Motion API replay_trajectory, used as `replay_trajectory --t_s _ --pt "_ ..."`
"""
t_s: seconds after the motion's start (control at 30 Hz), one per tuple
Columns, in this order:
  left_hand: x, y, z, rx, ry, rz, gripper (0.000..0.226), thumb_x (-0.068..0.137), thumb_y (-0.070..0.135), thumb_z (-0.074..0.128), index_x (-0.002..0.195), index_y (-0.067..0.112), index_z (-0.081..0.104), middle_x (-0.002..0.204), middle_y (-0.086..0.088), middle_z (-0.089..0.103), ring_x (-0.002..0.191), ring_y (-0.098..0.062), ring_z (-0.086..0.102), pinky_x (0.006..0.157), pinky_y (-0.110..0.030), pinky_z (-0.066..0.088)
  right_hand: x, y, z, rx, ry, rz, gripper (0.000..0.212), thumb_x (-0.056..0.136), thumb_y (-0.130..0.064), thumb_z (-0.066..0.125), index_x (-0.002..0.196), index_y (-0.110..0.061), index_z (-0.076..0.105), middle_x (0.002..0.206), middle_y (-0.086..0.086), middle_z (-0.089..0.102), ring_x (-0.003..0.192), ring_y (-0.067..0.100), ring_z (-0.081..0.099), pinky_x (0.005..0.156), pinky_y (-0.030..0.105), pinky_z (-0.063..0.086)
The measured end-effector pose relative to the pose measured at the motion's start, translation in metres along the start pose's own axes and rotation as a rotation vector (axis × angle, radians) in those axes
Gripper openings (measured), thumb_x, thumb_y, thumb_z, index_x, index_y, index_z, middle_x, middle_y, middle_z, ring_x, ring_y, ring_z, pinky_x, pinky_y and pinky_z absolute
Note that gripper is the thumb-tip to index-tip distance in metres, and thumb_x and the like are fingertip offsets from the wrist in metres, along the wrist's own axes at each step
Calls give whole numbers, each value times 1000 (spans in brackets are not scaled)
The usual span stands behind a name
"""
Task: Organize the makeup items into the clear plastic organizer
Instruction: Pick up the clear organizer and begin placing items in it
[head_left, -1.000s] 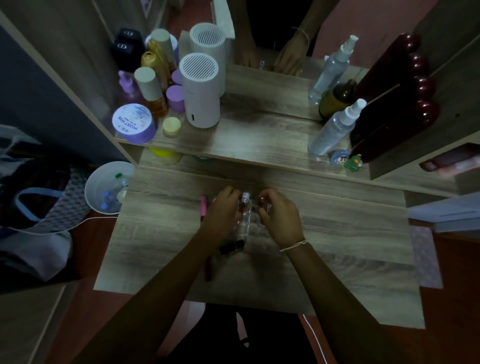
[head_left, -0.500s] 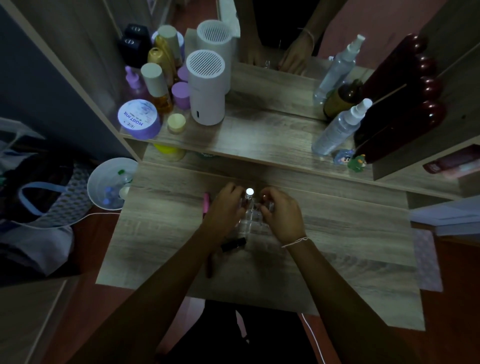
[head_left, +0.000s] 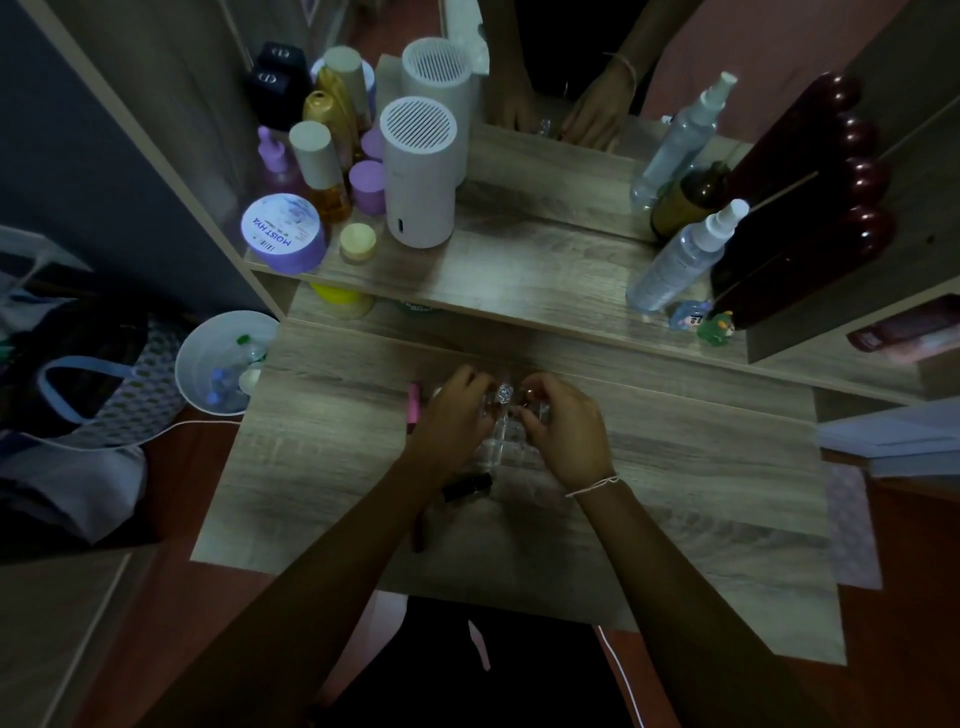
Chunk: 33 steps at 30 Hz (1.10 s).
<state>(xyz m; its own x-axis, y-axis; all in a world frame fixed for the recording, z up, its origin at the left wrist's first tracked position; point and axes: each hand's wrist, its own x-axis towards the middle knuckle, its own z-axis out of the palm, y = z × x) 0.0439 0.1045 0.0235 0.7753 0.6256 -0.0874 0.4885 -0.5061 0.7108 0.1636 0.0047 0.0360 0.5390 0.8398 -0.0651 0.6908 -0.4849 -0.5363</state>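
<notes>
- The clear plastic organizer (head_left: 506, 439) sat near the middle of the wood-grain tabletop (head_left: 675, 499), between the two hands, its walls hard to make out in the dim light.
- The left hand (head_left: 449, 415) was curled against the organizer's left side, fingers bent over its top; what it gripped, if anything, could not be told.
- The right hand (head_left: 566, 431), with a thin white string bracelet (head_left: 595, 486) at the wrist, was curled at the organizer's right side, fingertips pinched together near the rim; whether they held anything was unclear.
- A small clear bottle with a round cap (head_left: 503, 397) stood upright between the hands, within the organizer.
- A slim pink tube (head_left: 413, 408) lay on the table just left of the left hand.
- A short black tube (head_left: 466, 486) lay just in front of the organizer, beside the left wrist.
- A white cylindrical appliance with a slotted top (head_left: 420, 176) stood on the raised shelf behind.
</notes>
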Motion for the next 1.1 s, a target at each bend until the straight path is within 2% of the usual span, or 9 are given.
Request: replay_trajectory --t_s 0.23,0.4,0.53,0.7,0.83,0.97,1.07,1.1 --pt "-1 2 1 -29 -7 -7 29 88 14 63 115 5 57 119 -13 53 104 -23 56 90 -35 50 -3 0 -3 8 -20 6 30 80 -26 71 108 -21 60 101 0 70 96 22 65 86 47 51" --pt "-3 1 3 -27 15 -3 31 87 15 64 116 7 56 119 -12 53 103 -22 56 84 -26 43 -6 -1 -5 27 -1 2 31 80 -24 73 108 -20 61 103 0 71 97 22 65 87 47 50" --pt "-7 -1 3 -35 29 13 31 87 16 65 115 7 57 117 -12 54 104 -23 55 87 -32 47 -9 -2 -8 39 10 1 34 80 -23 73 111 -19 61 105 1 70 95 22 65 88 47 50" --pt "-16 -5 1 -59 42 1 43 84 19 69 123 9 52 124 -12 51 110 -23 53 92 -31 44 -15 -3 -11 69 31 -6 39 79 -21 74 115 -19 60 109 1 70 100 21 65 91 48 50" --pt "-31 -13 -1 -47 74 -22 52 84 25 69 129 10 48 131 -14 47 112 -23 51 89 -31 41 -21 -3 -13 82 63 -16 35 82 -17 70 115 -21 59 112 -1 69 101 18 64 91 48 51" --pt "-54 -21 -2 17 128 -62 39 80 18 73 115 14 56 120 -11 54 97 -16 55 77 -25 43 -36 -4 -14 125 159 -55 24 87 -13 62 109 -21 61 108 2 66 99 17 60 86 43 51" --pt "-70 -25 2 222 109 88 26 67 11 83 87 14 66 93 -7 66 80 -20 64 62 -24 50 -50 -6 -14 186 214 -24 19 89 -15 60 106 -23 60 105 1 61 96 19 59 80 40 52" --pt "-75 -27 4 240 85 92 21 70 12 81 85 14 66 90 -6 66 80 -21 63 61 -26 50 -55 -6 -14 198 213 -6 18 89 -14 60 106 -22 60 104 2 61 95 20 60 79 41 53"
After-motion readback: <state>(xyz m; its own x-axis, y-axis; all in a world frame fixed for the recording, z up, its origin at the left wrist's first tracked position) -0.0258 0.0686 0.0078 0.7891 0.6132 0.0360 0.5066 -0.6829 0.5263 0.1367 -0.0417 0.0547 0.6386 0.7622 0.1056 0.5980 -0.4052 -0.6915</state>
